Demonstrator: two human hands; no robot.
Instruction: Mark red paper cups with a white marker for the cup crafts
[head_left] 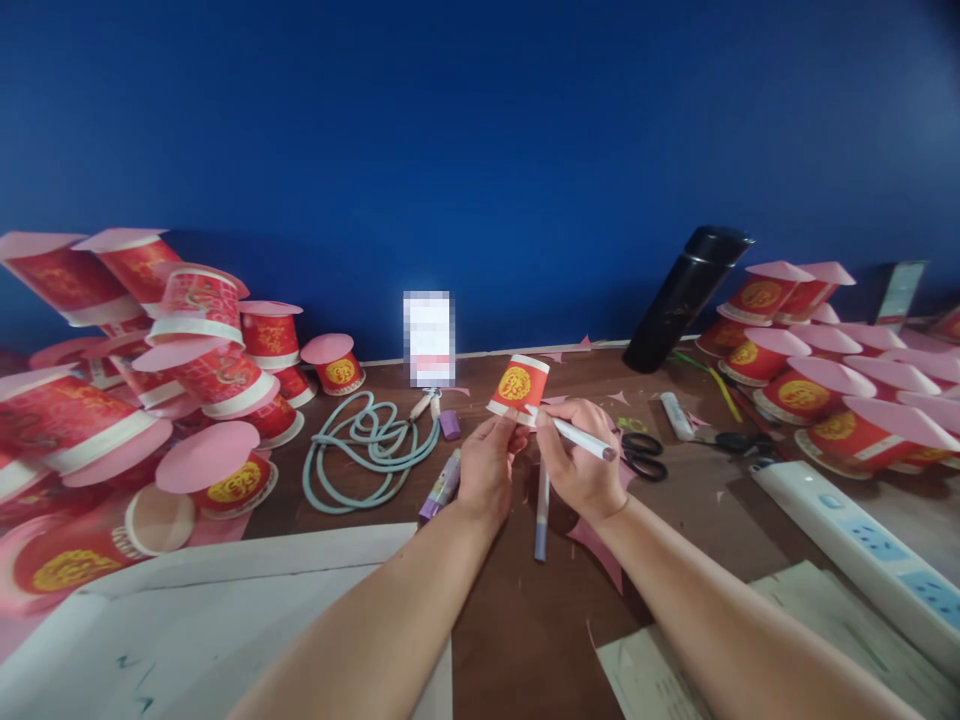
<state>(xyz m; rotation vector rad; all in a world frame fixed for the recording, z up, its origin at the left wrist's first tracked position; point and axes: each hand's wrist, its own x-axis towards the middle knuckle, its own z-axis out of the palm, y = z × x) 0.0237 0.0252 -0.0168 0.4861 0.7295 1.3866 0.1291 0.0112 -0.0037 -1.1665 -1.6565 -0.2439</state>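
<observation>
Between my hands is a red paper cup (520, 383) with a gold emblem and pale rims, tilted a little. My left hand (486, 462) is closed on its lower edge. In my right hand (581, 455) I grip a white marker (577, 437) with a brownish end; its tip points at the cup's white band, and whether it touches I cannot tell. A second marker (541, 515) lies on the table just below my hands. Close by my left wrist are a purple glue stick (441, 487) and a purple cap (449, 424).
Red cups with pink paper discs (217, 385) are piled at left, and more cups (817, 390) at right. A light-blue cord (375, 450), black scissors (643, 455), a black flask (682, 300), a power strip (862, 550) and white paper (247, 620) surround my arms. A blue wall (480, 150) stands behind.
</observation>
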